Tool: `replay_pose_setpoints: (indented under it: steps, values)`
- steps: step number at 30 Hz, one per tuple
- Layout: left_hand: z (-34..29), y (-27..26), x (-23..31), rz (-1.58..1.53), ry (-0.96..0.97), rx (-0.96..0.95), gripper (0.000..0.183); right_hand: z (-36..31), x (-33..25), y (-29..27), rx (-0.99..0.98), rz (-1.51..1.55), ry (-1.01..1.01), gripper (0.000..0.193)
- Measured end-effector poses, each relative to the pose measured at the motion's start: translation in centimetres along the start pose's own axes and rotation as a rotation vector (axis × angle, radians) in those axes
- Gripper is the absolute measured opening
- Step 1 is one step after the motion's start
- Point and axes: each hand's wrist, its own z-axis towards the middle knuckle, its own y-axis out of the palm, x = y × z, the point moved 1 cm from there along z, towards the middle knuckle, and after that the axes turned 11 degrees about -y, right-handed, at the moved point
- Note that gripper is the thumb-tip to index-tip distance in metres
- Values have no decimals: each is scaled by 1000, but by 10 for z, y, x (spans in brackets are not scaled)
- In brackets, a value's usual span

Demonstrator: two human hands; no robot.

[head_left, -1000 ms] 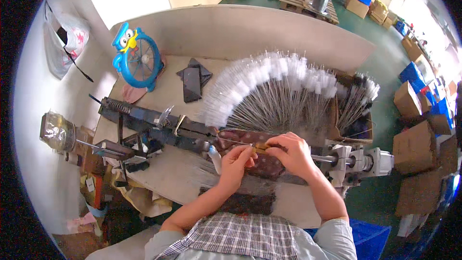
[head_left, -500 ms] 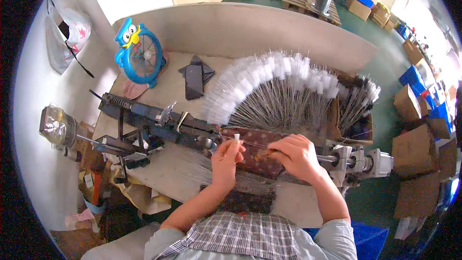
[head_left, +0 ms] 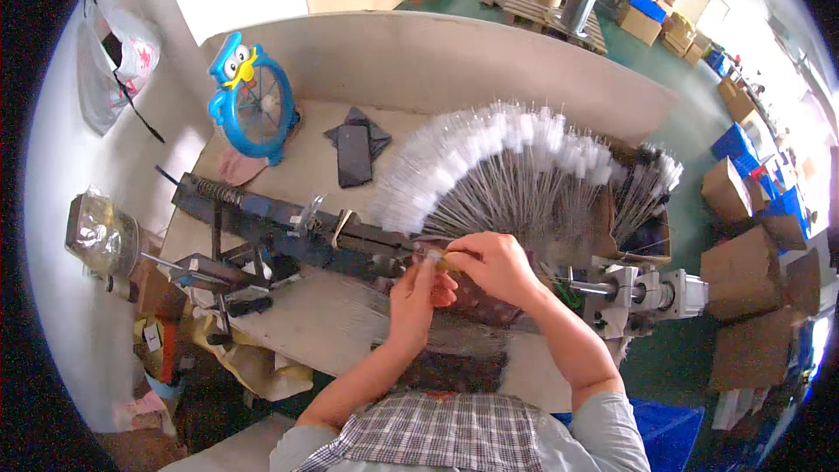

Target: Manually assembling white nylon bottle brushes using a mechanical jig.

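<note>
My left hand (head_left: 412,304) is closed in a pinch, thumb and finger up, on a small white-tipped wire brush (head_left: 433,254). Close against it, my right hand (head_left: 496,267) has its fingers pressed together at the brush's white end; a yellowish bit shows by its fingertips, too small to name. Both hands are above a brown dotted cloth (head_left: 482,307) in front of the machine's dark rail (head_left: 284,220). Behind them, a large fan of thin wire brushes (head_left: 516,144) with white bristle heads lies spread out.
To the right stand a motor-driven shaft unit (head_left: 647,290) and a cardboard box (head_left: 651,247) holding more brushes. A phone (head_left: 354,156) and a blue cartoon-shaped fan (head_left: 253,105) are farther back on the bench. A low board (head_left: 454,61) edges the far side.
My right hand has moved left to meet my left hand at the white brush tip. Before, they were apart with a thin wire between them. The view has shifted slightly.
</note>
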Motion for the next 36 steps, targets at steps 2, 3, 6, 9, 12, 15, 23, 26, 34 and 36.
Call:
replay_pose_setpoints:
  steps: [2,3,6,9,12,15,23,26,34,36]
  values:
    - [0,3,5,-65,-113,-4,43,1,5,2,-33,240,156,21]
    - [0,3,5,-63,-106,1,43,1,3,3,-35,224,153,22]
    - [3,5,3,-309,-75,23,47,-5,-4,11,155,-65,-84,23]
    - [-3,16,5,-421,-34,52,42,-6,-19,20,183,-214,-179,26]
    - [6,4,-8,-476,-13,39,34,-9,-19,28,222,-285,-188,31]
    - [6,7,-10,-496,-26,48,23,-13,-17,18,363,-320,-250,30]
    - [-1,12,-5,-461,49,67,12,-17,-9,16,304,-324,-370,23]
    - [2,16,-2,-462,43,64,11,-20,-4,10,274,-313,-376,19]
    - [2,11,-2,-442,34,20,11,-9,-14,17,196,-289,-386,23]
    - [4,12,-4,-473,29,9,10,-12,-12,16,209,-285,-357,25]
